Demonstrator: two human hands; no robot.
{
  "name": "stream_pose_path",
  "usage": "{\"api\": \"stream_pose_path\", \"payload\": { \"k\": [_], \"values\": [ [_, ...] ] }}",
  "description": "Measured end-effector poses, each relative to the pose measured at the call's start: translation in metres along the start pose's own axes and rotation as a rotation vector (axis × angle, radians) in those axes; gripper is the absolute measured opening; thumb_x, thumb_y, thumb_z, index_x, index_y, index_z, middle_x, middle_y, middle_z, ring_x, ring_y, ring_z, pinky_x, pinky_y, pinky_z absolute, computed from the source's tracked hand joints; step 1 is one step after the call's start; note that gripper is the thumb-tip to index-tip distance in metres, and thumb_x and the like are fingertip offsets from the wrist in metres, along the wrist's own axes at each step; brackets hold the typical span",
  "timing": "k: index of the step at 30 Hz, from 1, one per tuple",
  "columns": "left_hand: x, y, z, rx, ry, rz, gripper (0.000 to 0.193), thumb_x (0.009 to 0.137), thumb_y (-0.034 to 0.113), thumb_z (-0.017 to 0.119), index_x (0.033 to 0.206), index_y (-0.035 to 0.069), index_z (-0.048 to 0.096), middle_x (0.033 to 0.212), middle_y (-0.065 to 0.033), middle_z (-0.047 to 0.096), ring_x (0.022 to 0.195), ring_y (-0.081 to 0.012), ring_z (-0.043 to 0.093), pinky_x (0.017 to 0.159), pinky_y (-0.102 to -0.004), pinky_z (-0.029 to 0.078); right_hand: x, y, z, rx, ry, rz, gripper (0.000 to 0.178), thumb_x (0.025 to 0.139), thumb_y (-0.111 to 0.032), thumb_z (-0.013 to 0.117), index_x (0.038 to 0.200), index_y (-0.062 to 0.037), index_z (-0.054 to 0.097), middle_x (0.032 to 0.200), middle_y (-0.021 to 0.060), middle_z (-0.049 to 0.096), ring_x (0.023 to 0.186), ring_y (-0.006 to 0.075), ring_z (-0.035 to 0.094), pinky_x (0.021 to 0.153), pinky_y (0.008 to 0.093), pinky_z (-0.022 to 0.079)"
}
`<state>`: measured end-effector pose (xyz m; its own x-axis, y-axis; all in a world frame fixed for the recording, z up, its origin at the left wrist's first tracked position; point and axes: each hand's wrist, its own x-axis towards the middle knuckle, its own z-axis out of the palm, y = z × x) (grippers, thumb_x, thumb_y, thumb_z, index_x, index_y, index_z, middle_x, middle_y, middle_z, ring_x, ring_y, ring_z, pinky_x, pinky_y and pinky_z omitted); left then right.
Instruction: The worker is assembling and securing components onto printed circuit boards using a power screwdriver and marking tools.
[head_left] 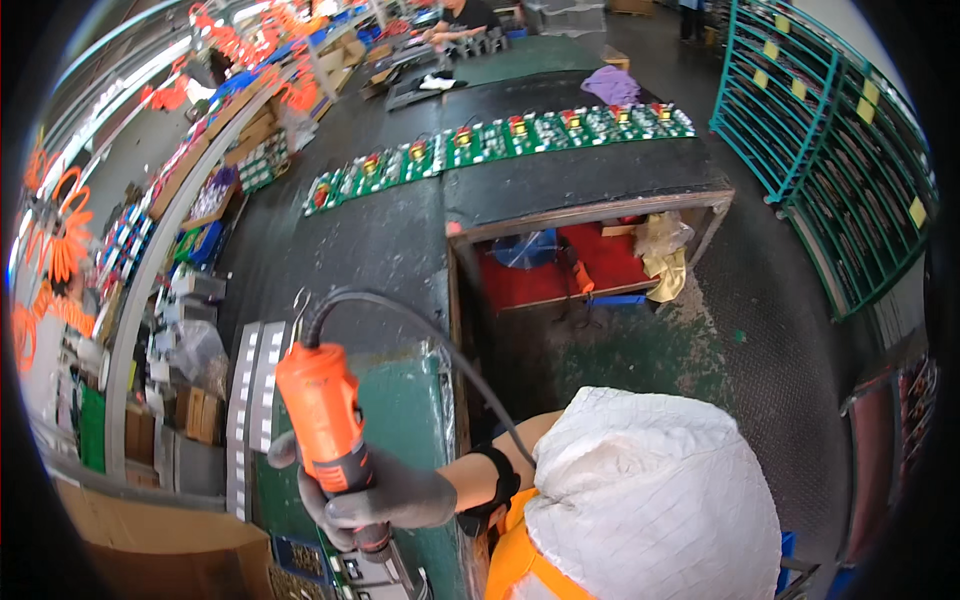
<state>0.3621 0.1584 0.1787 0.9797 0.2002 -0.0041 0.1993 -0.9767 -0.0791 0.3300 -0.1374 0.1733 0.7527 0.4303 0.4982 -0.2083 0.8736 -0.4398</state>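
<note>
The right hand [395, 492], in a grey glove, holds an orange power screwdriver [322, 408] over the near end of the table [385, 385]. Its fingers are wrapped around the dark lower part of the body, a grip that seems meant to steady the tool with its nose pointing down. The left hand does not show, so I cannot tell what its fingers do.

The screwdriver stands nearly upright, leaning a little. Its body is bright orange and rounded, dark toward the nose, with a black cord [432, 325] leaving the top. The cord arches over and back toward the bare forearm, which probably keeps it off the space below the nose.

Beneath the hand lies a pale metal case [375, 580], partly hidden and cut off by the lower edge; whether the nose touches it I cannot tell. A blue tray [298, 556] of small parts sits just beside it, likely there for easy reach.

Farther up the table, green circuit boards [545, 132] stand in a long row, perhaps lined up to be taken in turn.
</note>
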Motion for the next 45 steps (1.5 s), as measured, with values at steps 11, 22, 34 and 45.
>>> {"api": "stream_pose_path", "payload": {
  "k": [11, 22, 34, 45],
  "values": [
    [-0.192, -0.153, 0.103, -1.064, 0.640, -0.582, 0.026, 0.090, 0.012, 0.063, 0.111, -0.004, 0.062, 0.091, -0.0069, 0.067, 0.075, -0.0132, 0.063, 0.067, -0.0258, 0.053, 0.009, 0.003, -0.008, 0.184, -0.179, -0.135, 0.062, 0.088, -0.011, 0.059, 0.143, -0.0076, 0.030, 0.071, 0.0035, 0.048, 0.053, 0.0148, 0.050, 0.046, 0.0293, 0.044],
    [-0.232, 0.055, 0.081, -2.679, 0.532, -0.054, 0.028, 0.090, 0.029, 0.068, 0.107, 0.010, 0.057, 0.078, 0.0031, 0.045, 0.061, -0.0096, 0.038, 0.056, -0.0246, 0.032, 0.040, 0.043, 0.029, 0.219, -0.450, -0.129, 0.054, 0.077, -0.002, 0.072, 0.124, 0.0021, 0.046, 0.068, -0.0032, 0.055, 0.057, 0.0056, 0.056, 0.062, 0.0195, 0.050],
    [-0.234, 0.072, 0.083, -2.971, 0.394, 0.159, 0.021, 0.090, 0.017, 0.065, 0.108, 0.008, 0.062, 0.074, 0.0016, 0.047, 0.053, -0.0074, 0.037, 0.051, -0.0214, 0.034, 0.032, 0.064, 0.023, 0.218, -0.508, -0.094, 0.056, 0.081, -0.007, 0.072, 0.129, 0.0006, 0.044, 0.074, -0.0031, 0.054, 0.062, 0.0057, 0.056, 0.061, 0.0201, 0.050],
    [-0.232, 0.078, 0.088, -2.893, 0.524, 0.051, 0.023, 0.093, 0.024, 0.064, 0.110, 0.010, 0.059, 0.077, 0.0029, 0.048, 0.062, -0.0083, 0.039, 0.057, -0.0227, 0.033, 0.028, 0.067, 0.030, 0.082, -0.566, -0.157, 0.054, 0.085, -0.013, 0.073, 0.130, -0.0048, 0.045, 0.072, -0.0038, 0.051, 0.056, 0.0059, 0.049, 0.054, 0.0212, 0.046]
  ]
}}
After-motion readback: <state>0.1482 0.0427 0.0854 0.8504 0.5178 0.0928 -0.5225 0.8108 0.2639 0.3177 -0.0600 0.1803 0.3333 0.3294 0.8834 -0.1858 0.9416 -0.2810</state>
